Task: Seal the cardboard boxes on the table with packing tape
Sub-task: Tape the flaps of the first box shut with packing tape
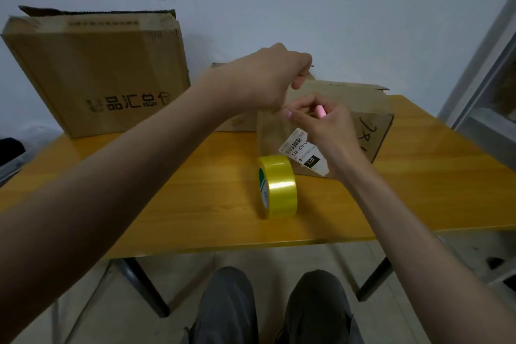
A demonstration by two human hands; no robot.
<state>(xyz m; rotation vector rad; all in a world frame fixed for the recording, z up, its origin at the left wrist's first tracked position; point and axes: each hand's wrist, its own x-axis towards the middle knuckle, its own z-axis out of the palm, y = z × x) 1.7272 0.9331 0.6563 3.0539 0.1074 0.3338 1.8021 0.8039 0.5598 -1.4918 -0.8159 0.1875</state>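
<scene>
A roll of yellow packing tape (277, 186) stands on edge on the yellow table (173, 204). A clear strip of tape (272, 134) rises from it to my hands. My left hand (272, 75) pinches the strip's upper end above the small cardboard box (360, 109). Just below it, my right hand (321, 120) holds a pink tool (320, 112) against the strip. The small box bears a white barcode label (303, 152) and black handwriting. A large cardboard box (97, 70) stands at the back left.
A pale wall (307, 8) rises right behind the boxes, with scraps of clear tape stuck on it. A metal frame (483, 64) stands at the right. My knees (268, 310) are under the table's front edge, between its dark legs.
</scene>
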